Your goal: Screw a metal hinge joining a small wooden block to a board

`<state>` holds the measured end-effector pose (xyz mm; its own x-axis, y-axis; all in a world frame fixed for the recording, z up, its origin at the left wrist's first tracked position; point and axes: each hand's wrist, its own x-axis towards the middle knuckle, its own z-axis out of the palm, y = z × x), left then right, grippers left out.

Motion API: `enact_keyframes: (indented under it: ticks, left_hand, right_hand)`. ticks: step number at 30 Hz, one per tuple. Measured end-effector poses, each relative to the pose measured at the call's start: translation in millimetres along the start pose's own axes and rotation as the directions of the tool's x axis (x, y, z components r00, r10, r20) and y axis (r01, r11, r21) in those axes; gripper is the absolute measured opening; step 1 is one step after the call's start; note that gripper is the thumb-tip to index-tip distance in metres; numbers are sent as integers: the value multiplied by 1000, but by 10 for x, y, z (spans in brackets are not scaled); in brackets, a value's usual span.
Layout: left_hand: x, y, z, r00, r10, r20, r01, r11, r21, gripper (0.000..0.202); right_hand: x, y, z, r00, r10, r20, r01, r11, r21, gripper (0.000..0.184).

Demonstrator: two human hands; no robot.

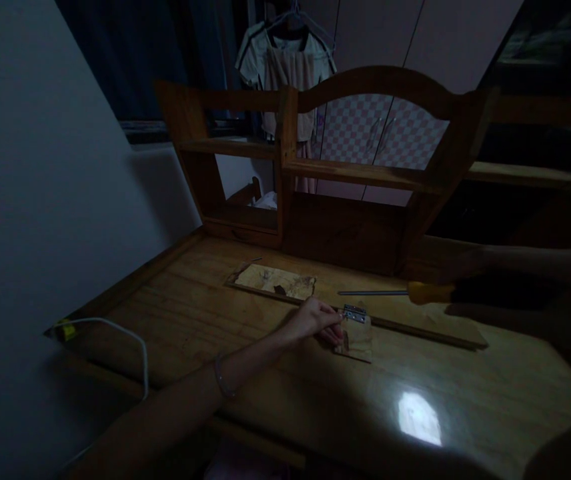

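Note:
My left hand (pixel 318 321) reaches in from the lower left, thumb and forefinger pinched together at the left edge of a small metal hinge (pixel 354 313). What lies between those fingertips is too small to make out. The hinge joins a small wooden piece (pixel 358 343) and a long thin wooden board (pixel 425 325). At the right, deep in shadow, my right hand (pixel 480 263) is closed round the handle of a screwdriver (pixel 418 293). Its handle is yellow and black, and the shaft points left, with the tip above and apart from the hinge.
Behind the board lies a patterned strip (pixel 275 281) on the wooden desk (pixel 175 313). A wooden shelf unit (pixel 288 160) stands along the desk's far side. A white cable (pixel 130 330) and a yellow object (pixel 67 329) are at the left corner, by the wall.

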<state>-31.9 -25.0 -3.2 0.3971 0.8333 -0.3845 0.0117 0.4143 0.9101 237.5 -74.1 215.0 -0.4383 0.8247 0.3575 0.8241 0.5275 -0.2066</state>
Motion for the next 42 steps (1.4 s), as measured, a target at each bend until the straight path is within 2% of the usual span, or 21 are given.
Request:
enact_keyframes:
  ticks: [4,10,15,21,28,42]
  left_hand:
    - [-45,21,-9,1000,6,-6,-5,999,43,40]
    - [-98,40,-10,1000,15,-3,-15,1000,28,41]
    - [-81,31,-10,1000,16,-9,-15,999,45,41]
    - [-86,49,-9,1000,10,-20,-9,998,63,46]
    - [-103,52,-7,1000,22,-14,-21,998,66,50]
    - [-96,46,5,998,68,14,-69,996,62,46]
  right_hand:
    - [100,-188,63,996,15,91,-10,998,-59,19]
    - [129,-400,112,956,112,270,-58,978,-199,25]
    - [105,-383,144,949,139,284,-69,967,-244,26]
    - [169,-456,195,938,113,328,-41,975,-220,26]
    - [210,-586,215,907,226,356,-120,948,-296,16]
    - [168,-542,252,924,199,327,-122,963,-241,28]
